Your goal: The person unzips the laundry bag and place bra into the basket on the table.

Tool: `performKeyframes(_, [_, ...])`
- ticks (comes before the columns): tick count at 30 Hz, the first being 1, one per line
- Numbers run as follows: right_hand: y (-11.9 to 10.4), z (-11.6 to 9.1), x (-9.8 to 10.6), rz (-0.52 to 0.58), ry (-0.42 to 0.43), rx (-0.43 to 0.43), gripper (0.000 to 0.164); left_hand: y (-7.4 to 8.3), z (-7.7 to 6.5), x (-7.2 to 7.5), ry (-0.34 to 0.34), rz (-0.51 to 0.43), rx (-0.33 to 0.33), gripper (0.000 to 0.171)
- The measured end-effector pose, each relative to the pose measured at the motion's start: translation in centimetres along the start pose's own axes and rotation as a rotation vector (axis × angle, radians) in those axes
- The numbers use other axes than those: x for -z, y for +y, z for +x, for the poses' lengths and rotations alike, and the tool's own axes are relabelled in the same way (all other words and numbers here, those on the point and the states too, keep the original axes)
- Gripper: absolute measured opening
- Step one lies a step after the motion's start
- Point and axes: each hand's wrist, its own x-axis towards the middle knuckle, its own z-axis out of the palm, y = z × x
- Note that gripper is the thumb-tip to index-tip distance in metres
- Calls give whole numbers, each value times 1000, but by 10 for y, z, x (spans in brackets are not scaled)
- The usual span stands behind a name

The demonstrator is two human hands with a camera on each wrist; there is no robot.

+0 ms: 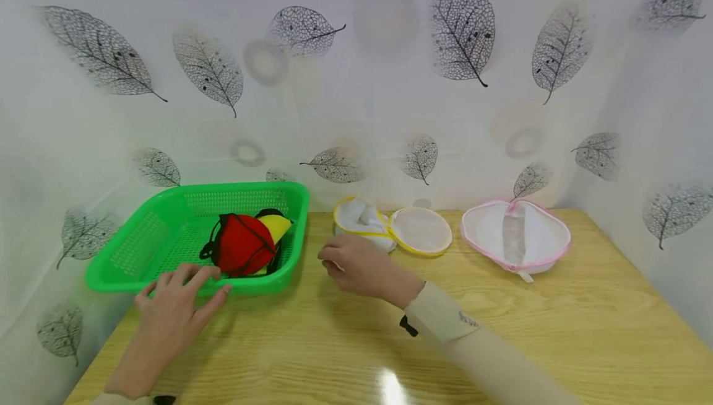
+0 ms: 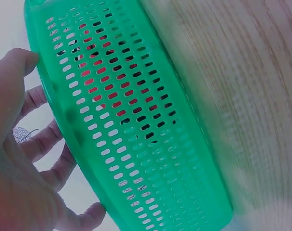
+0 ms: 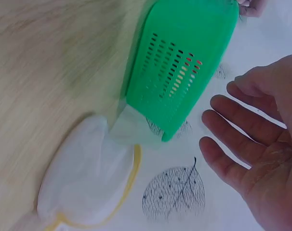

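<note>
My left hand is at the near rim of a green plastic basket, fingers spread and fingertips at the rim. In the left wrist view, the fingers reach past the edge. A domed red cloth piece with black trim and cords lies in the basket, overlapping a yellow piece. My right hand hovers in front of a white bag with yellow trim, fingers loosely bent, holding nothing. The bag's round mesh lid is flipped out to the right. The hand hides part of the bag's front.
Farther right, a white bag with pink trim lies opened out on the wooden table. A leaf-patterned curtain hangs behind the table's back edge. The basket stands at the back left.
</note>
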Motion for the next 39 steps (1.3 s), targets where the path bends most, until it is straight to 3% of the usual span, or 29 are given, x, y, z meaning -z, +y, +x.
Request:
performKeyframes(7, [16,-32,25,-20,-70,-134,9,0,-1,0,9,-4,-1,30])
performKeyframes(14, [47,-74,48,-23,-116,-271,12,2,-1,-2,33,-4,-12,29])
performKeyframes(23, [92,-136,80,-99,-218,-538,19,0,-1,-2,42,-17,-11,27])
performKeyframes(32, [119,-193,87,-120,-324,-710,19,0,-2,0,46,-10,-7,27])
performKeyframes(39, [135,-232,98,-128,-332,-747,20,-1,-1,-1,37,-16,-7,28])
